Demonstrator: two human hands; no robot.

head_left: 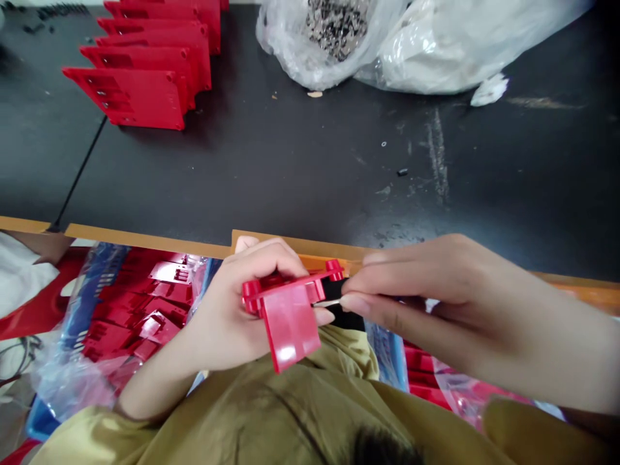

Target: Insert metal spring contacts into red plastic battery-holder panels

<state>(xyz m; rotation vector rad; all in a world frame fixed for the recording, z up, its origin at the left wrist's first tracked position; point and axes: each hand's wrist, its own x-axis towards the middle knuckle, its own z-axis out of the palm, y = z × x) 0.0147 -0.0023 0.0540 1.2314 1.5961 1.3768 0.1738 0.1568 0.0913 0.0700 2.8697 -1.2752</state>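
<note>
My left hand (242, 297) is closed around a red plastic part (290, 323) with round bosses along its upper edge. It is held tilted in front of my body, near the table's front edge. With thumb and fingers pinched, my right hand (411, 284) grips a thin, light-coloured metal piece (328, 303). The tip of that piece meets the right side of the red part. Whether it is a pin or a tool I cannot tell, since most of it is hidden by my fingers.
Red plates (140, 97) stand in a row at the back left of the black table (290, 161). A clear bag of small metal pieces (336, 29) and a white plastic bag (445, 45) lie behind. Blue crates (80, 310) of red parts sit below the table edge.
</note>
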